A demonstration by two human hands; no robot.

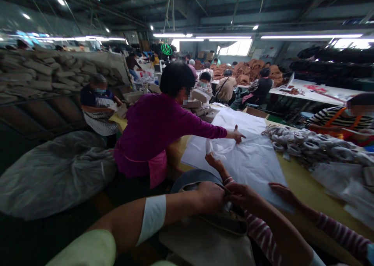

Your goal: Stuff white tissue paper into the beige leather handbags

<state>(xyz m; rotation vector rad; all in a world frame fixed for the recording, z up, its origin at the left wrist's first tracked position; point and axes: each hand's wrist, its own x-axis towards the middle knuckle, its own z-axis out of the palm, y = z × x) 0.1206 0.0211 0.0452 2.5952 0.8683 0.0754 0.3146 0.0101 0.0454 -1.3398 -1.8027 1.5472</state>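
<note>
A grey-blue bag (194,175) with an open mouth is in front of me, low in the view. My left hand (210,197) comes in from the lower left, a white band round the forearm, and closes at the bag's mouth; its fingertips are hidden. From the lower right, my right hand (240,194) pinches the bag's dark edge, close beside my left hand. Beneath the bag lies beige-grey cloth (207,242). Just beyond, a co-worker's hand (216,164) in a striped sleeve holds white strip material (217,149).
White sheets (248,168) cover part of the yellow table (304,180). A co-worker in purple (157,121) leans across from the left. Wrapped rings (315,143) are heaped at the right, near clear plastic (336,180). A large plastic sack (58,172) stands at left.
</note>
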